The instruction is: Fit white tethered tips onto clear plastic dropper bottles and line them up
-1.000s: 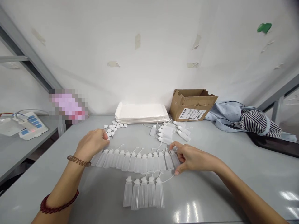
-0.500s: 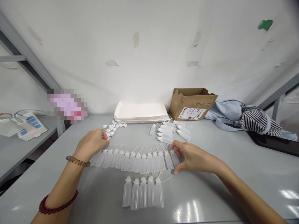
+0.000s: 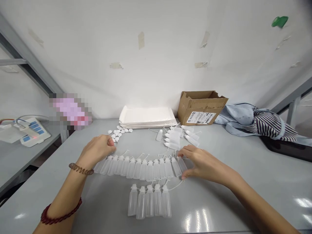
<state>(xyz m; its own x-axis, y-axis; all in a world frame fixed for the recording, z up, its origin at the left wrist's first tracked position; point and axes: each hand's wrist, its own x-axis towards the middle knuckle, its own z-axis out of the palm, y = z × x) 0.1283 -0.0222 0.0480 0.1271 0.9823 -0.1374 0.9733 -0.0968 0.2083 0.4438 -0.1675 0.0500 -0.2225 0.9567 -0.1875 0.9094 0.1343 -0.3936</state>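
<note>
A curved row of several small translucent squeeze bottles point(image 3: 143, 167) lies across the grey table point(image 3: 243, 182). My left hand point(image 3: 97, 150) rests curled at the row's left end, fingertips pinched near the first bottle's neck. My right hand point(image 3: 203, 162) cups the row's right end, thumb and fingers against the last bottle point(image 3: 181, 165). A second, shorter row of bottles point(image 3: 149, 203) lies nearer me. Loose white caps point(image 3: 119, 132) are scattered beyond my left hand. Another small heap of bottles point(image 3: 176, 136) lies beyond my right hand.
A stack of white flat bags point(image 3: 147, 117) and an open cardboard box point(image 3: 201, 109) stand by the wall. Blue and striped cloth point(image 3: 258, 122) lies at the right on a dark tray point(image 3: 287, 148). A device with blue buttons point(image 3: 31, 134) sits on the left bench.
My right hand has flattened and shifted slightly up along the row's right end. My left hand has hardly moved.
</note>
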